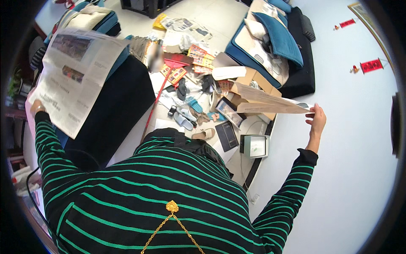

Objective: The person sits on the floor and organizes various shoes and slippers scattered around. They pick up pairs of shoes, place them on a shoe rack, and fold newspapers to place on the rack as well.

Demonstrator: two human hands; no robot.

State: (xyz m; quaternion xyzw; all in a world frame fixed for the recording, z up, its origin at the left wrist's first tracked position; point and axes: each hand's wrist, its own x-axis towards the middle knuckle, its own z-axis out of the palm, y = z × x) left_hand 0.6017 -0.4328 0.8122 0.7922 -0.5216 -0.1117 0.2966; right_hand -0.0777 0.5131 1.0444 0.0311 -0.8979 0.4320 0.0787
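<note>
My left hand [38, 107], stretched far out to the left, grips the lower edge of a large newspaper sheet [73, 85]. That sheet hangs spread in front of a dark sofa arm [123, 104]. On the right, my right hand [317, 120] is raised near the white wall and pinches the end of a folded newspaper [269, 100]. Its far end fans apart over an opened cardboard box [252, 77]. Below the fold, a framed picture or printed box [229, 111] leans among the clutter.
Slippers [182, 120], a blue slide [194, 104], printed sheets [200, 57] and plastic litter the tiled floor. A red-handled broom [157, 95] lies across them. A black folder-like item [226, 136] and pale green box [255, 146] are near the wall. Another sofa [266, 44] stands behind.
</note>
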